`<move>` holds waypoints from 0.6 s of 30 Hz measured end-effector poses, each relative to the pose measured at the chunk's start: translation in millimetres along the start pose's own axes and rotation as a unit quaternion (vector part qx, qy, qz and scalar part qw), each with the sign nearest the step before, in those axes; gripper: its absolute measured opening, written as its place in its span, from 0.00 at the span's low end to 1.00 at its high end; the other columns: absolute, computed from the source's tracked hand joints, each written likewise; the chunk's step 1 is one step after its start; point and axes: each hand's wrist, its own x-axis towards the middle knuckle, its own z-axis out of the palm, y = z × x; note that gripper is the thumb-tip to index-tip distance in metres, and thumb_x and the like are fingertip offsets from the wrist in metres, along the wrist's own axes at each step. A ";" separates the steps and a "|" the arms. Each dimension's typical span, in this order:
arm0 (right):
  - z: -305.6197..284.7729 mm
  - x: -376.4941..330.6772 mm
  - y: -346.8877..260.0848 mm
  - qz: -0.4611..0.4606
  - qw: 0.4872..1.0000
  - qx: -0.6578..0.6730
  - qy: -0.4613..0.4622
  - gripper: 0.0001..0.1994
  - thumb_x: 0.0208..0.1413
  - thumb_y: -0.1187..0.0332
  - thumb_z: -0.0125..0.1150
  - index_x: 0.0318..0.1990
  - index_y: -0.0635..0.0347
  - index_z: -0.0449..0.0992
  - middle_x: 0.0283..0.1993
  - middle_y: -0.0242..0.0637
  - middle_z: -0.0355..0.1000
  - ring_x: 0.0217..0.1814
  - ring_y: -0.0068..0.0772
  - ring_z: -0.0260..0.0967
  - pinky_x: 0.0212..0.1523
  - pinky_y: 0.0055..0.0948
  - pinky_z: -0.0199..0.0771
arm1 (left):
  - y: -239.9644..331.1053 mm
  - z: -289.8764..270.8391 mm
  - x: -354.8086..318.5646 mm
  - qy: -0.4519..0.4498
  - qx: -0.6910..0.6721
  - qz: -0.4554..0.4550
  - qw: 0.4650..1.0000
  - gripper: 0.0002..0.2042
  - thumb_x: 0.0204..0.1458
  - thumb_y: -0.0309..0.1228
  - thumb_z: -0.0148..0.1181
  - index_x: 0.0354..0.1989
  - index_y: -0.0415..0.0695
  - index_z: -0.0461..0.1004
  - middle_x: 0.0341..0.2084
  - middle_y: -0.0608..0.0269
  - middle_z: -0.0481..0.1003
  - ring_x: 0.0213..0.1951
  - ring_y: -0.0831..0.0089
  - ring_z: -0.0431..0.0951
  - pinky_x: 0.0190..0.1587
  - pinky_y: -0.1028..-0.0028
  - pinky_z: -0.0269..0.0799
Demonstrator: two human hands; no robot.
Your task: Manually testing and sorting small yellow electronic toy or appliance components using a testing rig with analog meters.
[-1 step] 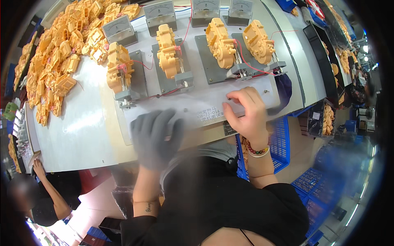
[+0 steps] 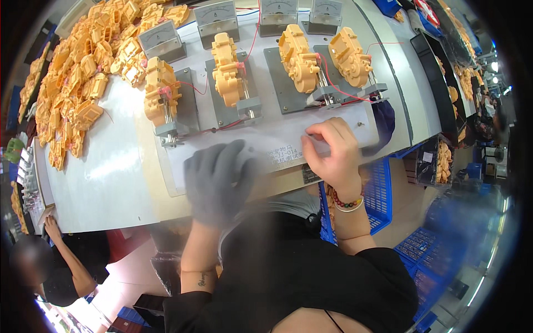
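the yellow gearbox housing, third from left on a grey plate, is probably light, stiff and best gripped by its sides; the right hand is held thumb and forefinger parted, the blurred left hand's grip cannot be told.

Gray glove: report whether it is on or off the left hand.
On: the gray glove covers the left hand, with bare forearm showing below it.

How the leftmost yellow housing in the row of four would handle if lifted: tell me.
The yellow housing looks like moulded plastic, so it is probably stiff and fairly light. Its boxy, uneven outline suggests it would tip rather than roll. The thin red wire at its side curves loosely and might snag.
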 end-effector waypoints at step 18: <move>-13.0 10.7 -0.7 0.020 0.998 0.052 -0.016 0.05 0.38 0.75 0.63 0.23 0.58 0.72 0.21 0.34 0.66 0.25 0.37 0.63 0.31 0.32 0.62 | -5.0 19.1 8.6 -0.023 -0.013 0.060 0.998 0.08 0.37 0.25 0.65 0.24 0.48 0.70 0.21 0.67 0.68 0.26 0.66 0.68 0.31 0.67 0.62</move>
